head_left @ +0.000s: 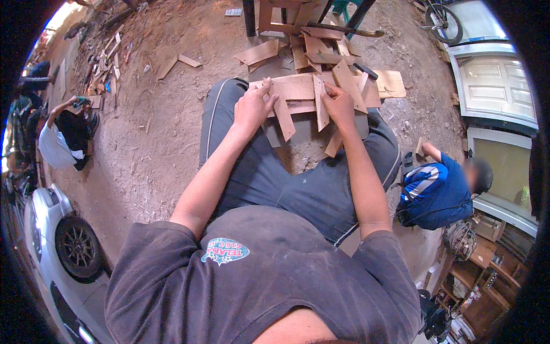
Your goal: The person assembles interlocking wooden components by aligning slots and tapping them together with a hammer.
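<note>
Across my lap lies a joined frame of thin wooden strips. Its flat crosspiece [293, 87] runs between two shorter strips that slant toward me. My left hand [254, 110] is closed with its fingertips on the left end, where the left strip [284, 120] meets the crosspiece. With thumb and fingers, my right hand [340, 106] grips the upper part of the right strip [321, 104]. Just beyond the right hand a longer slat [348, 85] lies aslant over other pieces. A dark hammer head [365, 71] shows beside it, its handle partly covered.
More cut wood pieces [321, 46] are heaped ahead, below a dark-legged stand [281, 17]. A joined L-shaped piece [179, 64] rests on the dirt floor. One person in blue [429, 192] crouches at right, another in white [60, 140] at far left. A silver car [63, 269] stands lower left.
</note>
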Tool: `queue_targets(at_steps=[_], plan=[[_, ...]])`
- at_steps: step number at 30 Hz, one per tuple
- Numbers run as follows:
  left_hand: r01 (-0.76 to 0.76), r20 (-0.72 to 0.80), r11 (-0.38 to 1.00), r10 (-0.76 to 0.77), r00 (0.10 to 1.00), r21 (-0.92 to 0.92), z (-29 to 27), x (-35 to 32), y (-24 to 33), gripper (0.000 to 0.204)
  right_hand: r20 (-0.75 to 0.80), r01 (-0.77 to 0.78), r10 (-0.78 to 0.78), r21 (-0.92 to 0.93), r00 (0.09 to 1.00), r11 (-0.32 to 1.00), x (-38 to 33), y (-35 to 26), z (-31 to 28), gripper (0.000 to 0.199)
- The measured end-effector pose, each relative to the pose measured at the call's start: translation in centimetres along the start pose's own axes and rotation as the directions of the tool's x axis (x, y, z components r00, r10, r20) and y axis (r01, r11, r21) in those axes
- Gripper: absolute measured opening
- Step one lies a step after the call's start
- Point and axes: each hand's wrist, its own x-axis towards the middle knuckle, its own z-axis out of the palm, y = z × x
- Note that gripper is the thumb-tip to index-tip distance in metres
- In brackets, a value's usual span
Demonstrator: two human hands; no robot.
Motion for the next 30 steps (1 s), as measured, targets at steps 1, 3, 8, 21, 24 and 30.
queue_targets(at_steps=[1,3,8,21,24,30], plan=[[-0.004,0.000,1.000,0.004,1.000,0.000,0.0,0.0,0.0,0.053,0.003,0.005,-0.005,-0.003,1.000,1.000,-0.1,0.0,-0.1,0.043],[0.032,0.049,0.999,-0.033,0.998,0.024,-0.2,0.2,0.3,0.056,0.014,0.010,-0.010,-0.037,1.000,0.999,-0.2,-0.2,-0.2,0.044],[0.027,0.051,1.000,-0.027,0.998,0.011,-0.6,0.0,0.5,0.065,0.032,0.093,-0.090,-0.110,0.995,0.990,-0.6,-1.2,-0.3,0.047],[0.076,0.143,0.978,-0.105,0.984,0.193,-0.7,0.4,3.0,0.088,0.001,0.247,-0.254,-0.228,0.967,0.942,-0.8,-1.3,0.5,0.047],[0.070,0.170,0.984,-0.098,0.981,0.164,-0.5,0.5,2.8,0.087,-0.047,0.309,-0.335,-0.283,0.941,0.908,-0.7,-0.6,0.9,0.044],[0.058,0.185,0.995,-0.072,0.980,0.075,-0.8,0.5,2.2,0.088,-0.047,0.289,-0.317,-0.301,0.947,0.909,-0.8,-0.7,1.0,0.047]])
